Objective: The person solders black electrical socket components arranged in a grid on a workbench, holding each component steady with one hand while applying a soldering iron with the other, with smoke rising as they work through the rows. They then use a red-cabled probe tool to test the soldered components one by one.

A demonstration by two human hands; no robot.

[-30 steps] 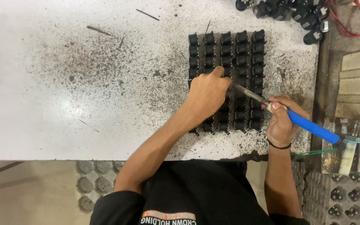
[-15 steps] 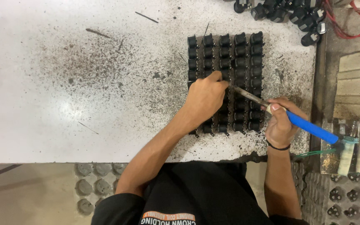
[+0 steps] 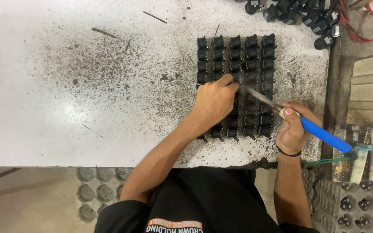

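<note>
A block of small black parts (image 3: 252, 60) stands in neat rows on the stained white table (image 3: 87, 86). My left hand (image 3: 214, 103) rests on the block's middle, fingertips pinched at one part; what it grips is hidden. My right hand (image 3: 292, 127) holds a blue-handled soldering iron (image 3: 324, 136) like a pen. Its metal tip slants up and to the left and meets the parts just beside my left fingertips.
Loose black parts (image 3: 301, 15) lie heaped at the table's far right corner, beside a red cable (image 3: 368, 30). Two pale cylinders (image 3: 370, 159) stand off the right edge. A grey moulded tray (image 3: 93, 192) sits below the near edge, another (image 3: 359, 207) at lower right.
Nothing has visibly changed; both hands stay at the same spot on the block, with only a slight shift of the camera.
</note>
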